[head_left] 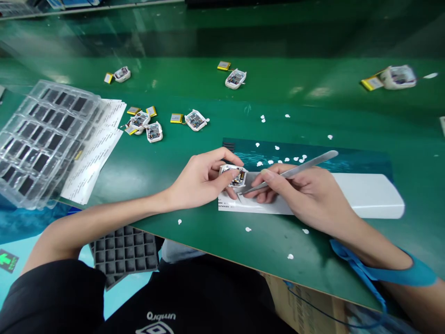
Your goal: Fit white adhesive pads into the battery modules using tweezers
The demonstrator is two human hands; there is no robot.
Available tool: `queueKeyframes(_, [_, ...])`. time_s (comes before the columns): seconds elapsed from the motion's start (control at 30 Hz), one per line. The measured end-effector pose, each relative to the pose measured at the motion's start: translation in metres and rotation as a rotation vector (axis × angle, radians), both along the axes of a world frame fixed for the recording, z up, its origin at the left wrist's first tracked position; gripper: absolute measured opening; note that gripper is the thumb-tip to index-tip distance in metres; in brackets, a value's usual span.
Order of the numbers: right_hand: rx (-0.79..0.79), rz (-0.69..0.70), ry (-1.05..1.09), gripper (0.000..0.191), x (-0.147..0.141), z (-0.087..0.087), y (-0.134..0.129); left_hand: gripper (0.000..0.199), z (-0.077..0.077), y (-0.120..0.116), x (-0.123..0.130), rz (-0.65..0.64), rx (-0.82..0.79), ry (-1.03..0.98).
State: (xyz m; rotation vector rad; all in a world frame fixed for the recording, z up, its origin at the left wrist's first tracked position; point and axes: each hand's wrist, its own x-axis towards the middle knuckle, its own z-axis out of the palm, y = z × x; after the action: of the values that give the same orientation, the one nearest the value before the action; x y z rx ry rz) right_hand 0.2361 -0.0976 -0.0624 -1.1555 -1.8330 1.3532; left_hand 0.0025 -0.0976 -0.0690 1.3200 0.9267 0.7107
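Left hand (205, 178): pinching white housing (242, 180) between thumb and fingers, near the front edge of green surface (205, 225). Right hand (309, 192): pinching metal tweezers (311, 162), with housing to its left. Long axis of tweezers: oblique, from tips just beside housing to blunt end farther from the front edge. Hidden: part of housing interior, beneath left thumb. Indeterminate: tip gap; tip contact with housing.

"umbro" on blk shirt (205, 297); flr arrow sign (8, 260)
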Motion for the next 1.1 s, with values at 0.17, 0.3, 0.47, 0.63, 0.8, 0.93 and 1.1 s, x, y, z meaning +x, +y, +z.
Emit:
queueKeyframes(0.17, [0.05, -0.037, -0.059, 0.069, 0.0, -0.004, -0.003, 0.012, 0.001, -0.001, 0.0, -0.01, 0.035, 0.035])
queueKeyframes(0.3, [0.093, -0.064, -0.049, 0.069, -0.002, -0.003, -0.002, 0.017, 0.005, -0.006, -0.002, -0.08, 0.267, 0.139])
queueKeyframes(0.47, [0.113, -0.044, -0.03, 0.063, -0.002, -0.004, -0.001, 0.019, -0.001, -0.012, -0.008, -0.224, 0.863, 0.309])
queueKeyframes(0.63, [0.117, -0.065, -0.036, 0.064, -0.001, -0.006, -0.003, 0.025, -0.01, -0.014, -0.008, -0.275, 1.073, 0.473])
queueKeyframes(0.8, [0.085, -0.088, -0.012, 0.068, -0.002, -0.004, -0.001, 0.026, -0.01, -0.015, -0.006, -0.263, 1.013, 0.486])
queueKeyframes(0.93, [0.065, -0.184, 0.045, 0.057, -0.003, -0.001, -0.004, 0.025, -0.009, -0.016, -0.005, -0.211, 1.031, 0.434])
queueKeyframes(1.1, [0.25, -0.491, 0.215, 0.034, -0.007, 0.007, -0.016, 0.022, 0.003, -0.017, -0.003, -0.103, 0.542, 0.214])
